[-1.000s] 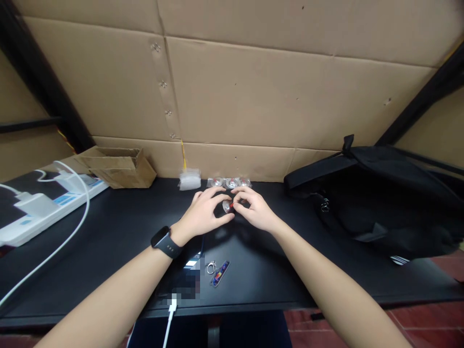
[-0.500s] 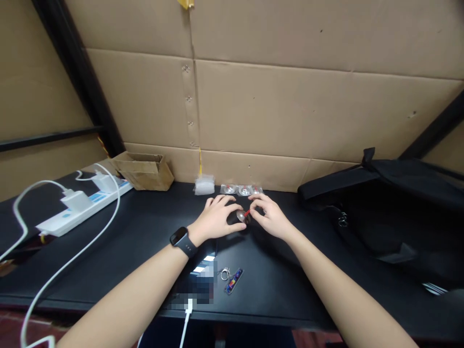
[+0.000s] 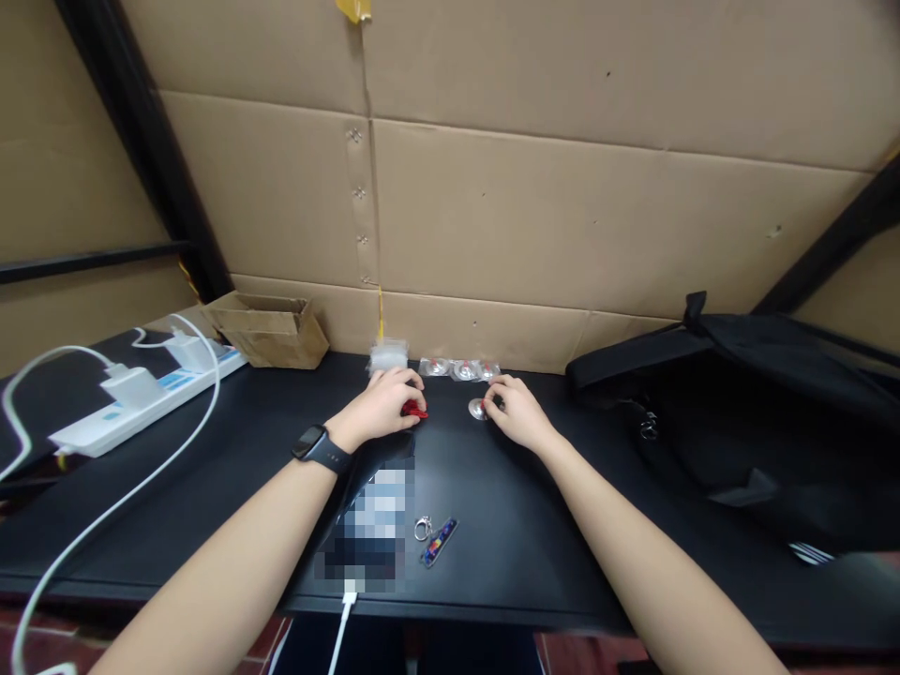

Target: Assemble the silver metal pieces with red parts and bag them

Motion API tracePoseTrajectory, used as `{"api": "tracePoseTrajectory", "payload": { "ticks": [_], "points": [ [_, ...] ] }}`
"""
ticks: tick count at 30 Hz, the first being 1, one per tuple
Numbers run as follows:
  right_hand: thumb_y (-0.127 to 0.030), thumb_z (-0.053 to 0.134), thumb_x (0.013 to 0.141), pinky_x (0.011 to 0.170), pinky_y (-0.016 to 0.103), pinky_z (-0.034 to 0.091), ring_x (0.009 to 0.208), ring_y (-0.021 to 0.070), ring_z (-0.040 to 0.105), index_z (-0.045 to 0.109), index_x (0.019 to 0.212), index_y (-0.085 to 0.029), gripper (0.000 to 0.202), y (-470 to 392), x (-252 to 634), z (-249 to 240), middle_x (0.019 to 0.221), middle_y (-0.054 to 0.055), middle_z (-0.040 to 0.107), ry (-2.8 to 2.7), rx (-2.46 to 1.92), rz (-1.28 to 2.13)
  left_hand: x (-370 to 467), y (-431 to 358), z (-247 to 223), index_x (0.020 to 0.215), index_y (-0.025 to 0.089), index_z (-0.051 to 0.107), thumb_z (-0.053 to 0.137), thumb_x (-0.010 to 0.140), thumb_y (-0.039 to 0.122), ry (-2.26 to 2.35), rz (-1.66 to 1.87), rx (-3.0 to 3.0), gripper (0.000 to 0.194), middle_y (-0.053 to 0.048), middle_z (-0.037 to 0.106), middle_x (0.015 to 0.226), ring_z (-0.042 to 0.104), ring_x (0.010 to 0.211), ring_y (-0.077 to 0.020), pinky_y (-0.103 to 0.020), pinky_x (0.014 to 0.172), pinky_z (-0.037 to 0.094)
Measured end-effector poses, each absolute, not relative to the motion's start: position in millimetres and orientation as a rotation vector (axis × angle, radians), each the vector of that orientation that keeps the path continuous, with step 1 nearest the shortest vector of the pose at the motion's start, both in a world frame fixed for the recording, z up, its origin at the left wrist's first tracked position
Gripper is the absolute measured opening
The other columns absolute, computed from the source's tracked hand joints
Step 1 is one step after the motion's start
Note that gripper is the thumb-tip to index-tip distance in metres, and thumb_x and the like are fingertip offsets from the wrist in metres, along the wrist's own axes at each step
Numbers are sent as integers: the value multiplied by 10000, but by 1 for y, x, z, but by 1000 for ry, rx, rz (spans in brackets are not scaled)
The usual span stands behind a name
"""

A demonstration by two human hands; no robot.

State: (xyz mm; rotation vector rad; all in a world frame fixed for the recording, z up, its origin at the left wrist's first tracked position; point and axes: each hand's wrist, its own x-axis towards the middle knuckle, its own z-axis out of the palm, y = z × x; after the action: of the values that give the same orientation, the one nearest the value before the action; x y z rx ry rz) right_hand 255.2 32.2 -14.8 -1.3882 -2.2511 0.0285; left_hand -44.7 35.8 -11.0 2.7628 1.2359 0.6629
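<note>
Right hand: the right hand [image 3: 517, 410] has thumb and fingers closed on the right edge of a silver disc [image 3: 476, 409], which shows a little red near the fingertips.
Left hand: the left hand [image 3: 389, 403] curls over a red piece [image 3: 414, 410]; the fingers hide much of it, so I cannot tell if it is pinched or only covered.
Place of both: disc and red piece are well apart, over the middle of the black desk [image 3: 527, 534].
Behind the fingers: three clear packets [image 3: 462, 369] lie in a row, and a stack of plastic bags [image 3: 389, 356] is just behind the left hand.
Wrist: a dark watch [image 3: 320, 448] is on the left one.
Nearer the body: a phone [image 3: 372, 525], partly blurred, lies beside the left forearm, with a white plug and cable [image 3: 343, 621] at its near end; a keychain [image 3: 440, 542] lies just right of it.
Far left: an open cardboard box [image 3: 281, 339] stands behind a white power strip [image 3: 91, 433] carrying two adapters.
Far right: a big black bag [image 3: 766, 412] takes up much of the desk there.
Back: a cardboard wall [image 3: 492, 216] closes the space.
</note>
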Motion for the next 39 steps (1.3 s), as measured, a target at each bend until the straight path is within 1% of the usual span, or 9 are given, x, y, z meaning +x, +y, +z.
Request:
{"api": "tracePoseTrajectory", "payload": {
  "ticks": [4, 9, 12, 19, 23, 27, 31, 35, 39],
  "points": [
    [-351, 649, 918, 842, 351, 459, 988, 241, 610, 667, 1002, -238, 141, 30, 267, -6, 1074, 71, 670, -2327, -1477, 9, -46, 38, -14, 897, 271, 759, 775, 809, 291, 1233, 649, 2775, 92, -37, 621, 1152, 535, 1152, -270, -420, 979, 321],
    [-252, 795, 758, 842, 310, 479, 1002, 227, 659, 639, 1181, -249, 451, 40, 295, -5, 1123, 66, 689, -2353, -1474, 222, -50, 41, -13, 892, 269, 759, 766, 816, 274, 1277, 651, 2769, 77, -33, 636, 1131, 544, 1131, -266, -406, 943, 324],
    [-239, 797, 743, 835, 292, 493, 950, 202, 682, 646, 1183, -260, 466, 46, 305, -8, 1085, 44, 711, -2332, -1469, 337, -51, 42, -14, 857, 271, 769, 770, 813, 278, 1313, 658, 2753, 45, -26, 642, 1116, 548, 1118, -263, -405, 946, 321],
    [-241, 835, 702, 800, 291, 512, 878, 191, 694, 688, 1128, -254, 450, 48, 307, -9, 1062, 50, 733, -2272, -1500, 369, -49, 43, -16, 821, 259, 764, 767, 820, 294, 1298, 673, 2756, 35, -33, 659, 1113, 560, 1117, -262, -412, 951, 328],
    [-227, 857, 676, 790, 297, 529, 853, 190, 698, 676, 1156, -278, 516, 46, 308, -7, 1013, 30, 746, -2217, -1490, 397, -42, 36, -7, 857, 236, 725, 693, 875, 267, 1283, 764, 2727, 48, -31, 697, 1070, 589, 1092, -251, -403, 951, 349],
    [-244, 850, 693, 822, 321, 536, 861, 188, 696, 653, 1176, -288, 524, 43, 306, -1, 1019, 16, 751, -2185, -1442, 380, -32, 26, 2, 878, 221, 695, 637, 913, 264, 1229, 924, 2607, 80, -11, 736, 966, 642, 957, -207, -358, 908, 398],
    [-243, 839, 716, 842, 340, 534, 885, 189, 693, 629, 1198, -284, 527, 34, 293, 8, 1095, 26, 744, -2135, -1324, 354, -23, 20, 5, 804, 225, 706, 677, 891, 287, 1266, 1047, 2570, 111, -8, 751, 947, 635, 1034, -229, -376, 940, 377],
    [-233, 807, 755, 775, 306, 529, 927, 187, 688, 617, 1222, -276, 506, 23, 270, 10, 1149, 33, 726, -2116, -1124, 455, -16, 14, 4, 801, 244, 721, 713, 883, 339, 1304, 1100, 2555, 127, 0, 757, 937, 619, 1072, -245, -406, 957, 335],
    [-219, 773, 789, 799, 316, 541, 997, 193, 674, 610, 1246, -278, 489, 11, 248, 7, 1216, 48, 689, -2098, -962, 535, -8, 8, 6, 800, 245, 719, 753, 858, 329, 1328, 1116, 2532, 108, -1, 759, 959, 610, 1086, -258, -422, 958, 319]
  ]
}}
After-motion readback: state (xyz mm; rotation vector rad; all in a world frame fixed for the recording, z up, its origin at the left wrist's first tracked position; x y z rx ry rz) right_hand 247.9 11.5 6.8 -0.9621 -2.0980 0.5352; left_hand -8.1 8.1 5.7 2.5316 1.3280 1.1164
